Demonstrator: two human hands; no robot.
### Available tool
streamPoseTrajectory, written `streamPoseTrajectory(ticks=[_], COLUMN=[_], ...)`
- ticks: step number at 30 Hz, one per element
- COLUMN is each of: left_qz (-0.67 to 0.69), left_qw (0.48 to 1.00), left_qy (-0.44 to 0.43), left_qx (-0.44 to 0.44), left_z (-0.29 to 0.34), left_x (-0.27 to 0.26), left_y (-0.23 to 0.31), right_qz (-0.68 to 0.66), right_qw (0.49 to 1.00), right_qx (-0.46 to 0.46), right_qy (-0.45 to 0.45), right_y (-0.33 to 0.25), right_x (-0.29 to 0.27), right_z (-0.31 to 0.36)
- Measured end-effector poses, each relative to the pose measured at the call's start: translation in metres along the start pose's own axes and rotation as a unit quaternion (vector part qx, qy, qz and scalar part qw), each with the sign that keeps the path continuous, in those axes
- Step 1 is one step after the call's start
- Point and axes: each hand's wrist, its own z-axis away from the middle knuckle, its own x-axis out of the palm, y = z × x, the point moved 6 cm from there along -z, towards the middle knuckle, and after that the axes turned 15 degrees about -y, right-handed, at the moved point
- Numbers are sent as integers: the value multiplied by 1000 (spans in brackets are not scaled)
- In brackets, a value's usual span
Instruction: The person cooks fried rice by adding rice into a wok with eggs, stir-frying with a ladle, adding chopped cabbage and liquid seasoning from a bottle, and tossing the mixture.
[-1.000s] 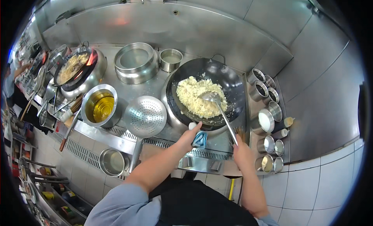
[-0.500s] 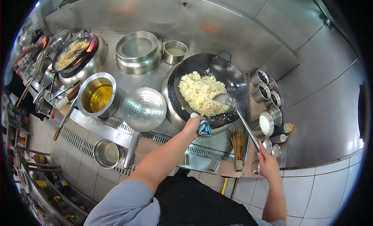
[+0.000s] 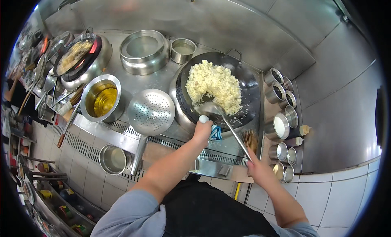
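A black wok (image 3: pixel 244 80) sits on the steel range and holds a heap of pale fried rice (image 3: pixel 214 86). My left hand (image 3: pixel 202 133) grips the wok's near handle through a blue and white cloth (image 3: pixel 215 132). My right hand (image 3: pixel 257 168) holds the long handle of a steel ladle (image 3: pixel 211 110). The ladle's bowl lies at the near edge of the rice, inside the wok.
A perforated steel strainer (image 3: pixel 150 111) rests left of the wok, beside a bowl of yellow oil (image 3: pixel 101 99). Steel pots (image 3: pixel 142 51) stand behind. Several small seasoning tins (image 3: pixel 281 115) line the right side. A second wok with food (image 3: pixel 75 55) is at far left.
The ladle's bowl has slid from the right side of the wok to the near edge of the rice. My right hand has moved left and closer to the range.
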Motion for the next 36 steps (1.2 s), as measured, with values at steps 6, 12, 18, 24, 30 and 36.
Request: streamPoseTrajectory(ticks=[6,12,18,24,30,36], left_qz=[51,55,44,6,51,34], left_qw=[998,997,998,999,996,999], left_qy=[-37,-53,-42,-25,-76,-13], left_qx=[2,-5,10,35,-7,21], left_z=[12,11,-2,2,5,11], left_x=[40,10,36,1,34,5], left_y=[14,16,3,7,7,15], right_qz=[-12,38,57,86,82,108], right_qw=[999,997,995,994,995,989], right_qx=[21,36,61,43,61,93], right_qy=[36,-57,48,-49,16,-26], right_y=[-12,-6,-16,-18,-18,-11], right_x=[-20,10,-3,13,2,13], right_z=[-64,-9,-69,2,-43,18])
